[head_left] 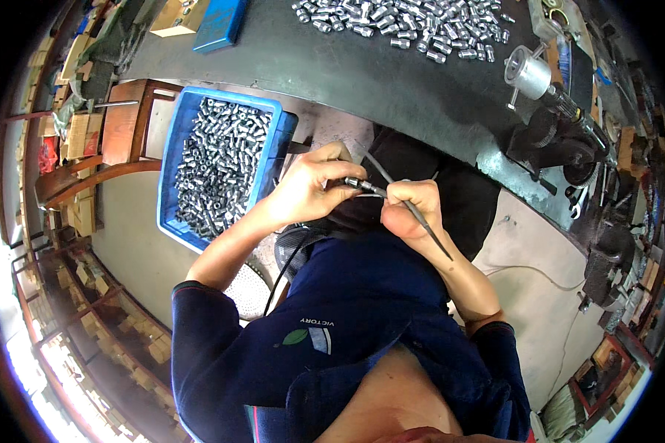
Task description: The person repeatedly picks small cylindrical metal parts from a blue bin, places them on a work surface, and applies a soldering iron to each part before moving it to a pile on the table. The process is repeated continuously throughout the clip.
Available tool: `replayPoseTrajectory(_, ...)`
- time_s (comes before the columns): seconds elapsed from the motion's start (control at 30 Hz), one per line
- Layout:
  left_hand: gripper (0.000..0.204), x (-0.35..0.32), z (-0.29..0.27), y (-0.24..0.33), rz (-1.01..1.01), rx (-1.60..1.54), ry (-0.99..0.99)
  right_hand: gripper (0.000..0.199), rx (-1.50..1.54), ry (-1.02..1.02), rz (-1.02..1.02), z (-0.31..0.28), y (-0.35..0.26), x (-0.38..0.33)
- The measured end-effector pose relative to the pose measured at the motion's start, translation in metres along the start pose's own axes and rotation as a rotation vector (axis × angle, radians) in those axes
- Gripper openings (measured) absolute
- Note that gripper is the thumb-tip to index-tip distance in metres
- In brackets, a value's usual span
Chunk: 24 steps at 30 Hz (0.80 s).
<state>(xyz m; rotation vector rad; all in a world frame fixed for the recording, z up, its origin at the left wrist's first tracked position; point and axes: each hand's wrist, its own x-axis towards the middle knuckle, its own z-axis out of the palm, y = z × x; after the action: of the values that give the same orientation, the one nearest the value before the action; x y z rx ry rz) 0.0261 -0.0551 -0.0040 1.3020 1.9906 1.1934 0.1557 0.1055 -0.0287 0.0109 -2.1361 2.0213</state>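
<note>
My left hand is closed, pinching a small shiny metal fitting between thumb and fingers in front of my lap. Facing it, my right hand grips a long, thin, dark tool that looks like a tapered file. The tool slants through the fist, one end pointing up toward the table and the other running down over my wrist. A short dark piece spans the gap between the fitting and my right fingers; whether it belongs to the fitting or is a separate tip, I cannot make out.
A blue plastic crate full of small metal fittings stands at my left. More fittings lie heaped on the dark worktable. On its right side are a silver chuck-like device and a wrench. A blue box sits at far left.
</note>
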Motion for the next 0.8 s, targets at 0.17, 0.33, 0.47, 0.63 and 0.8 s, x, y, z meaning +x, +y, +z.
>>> replayPoseTrajectory(0.17, 0.029, 0.006, 0.004, 0.007, 0.076, 0.148, -0.018, 0.029, -0.1, -0.014, 0.003, 0.001, -0.002, -0.002)
replayPoseTrajectory(0.33, 0.029, 0.013, 0.008, 0.01, 0.196, 0.258, -0.021, 0.031, -0.053, 0.039, 0.003, -0.001, 0.004, -0.005)
replayPoseTrajectory(0.47, 0.024, 0.02, 0.001, 0.003, 0.171, -0.063, -0.058, 0.03, 0.086, 0.057, 0.082, -0.003, 0.015, -0.011)
replayPoseTrajectory(0.63, 0.018, 0.009, 0.005, 0.005, -0.342, -0.67, -0.124, 0.031, 0.14, 0.061, 0.094, -0.003, 0.024, -0.015)
replayPoseTrajectory(0.8, 0.017, 0.013, -0.004, -0.021, -0.219, 0.005, 0.141, 0.027, 0.207, 0.146, 0.054, -0.004, -0.01, -0.018)
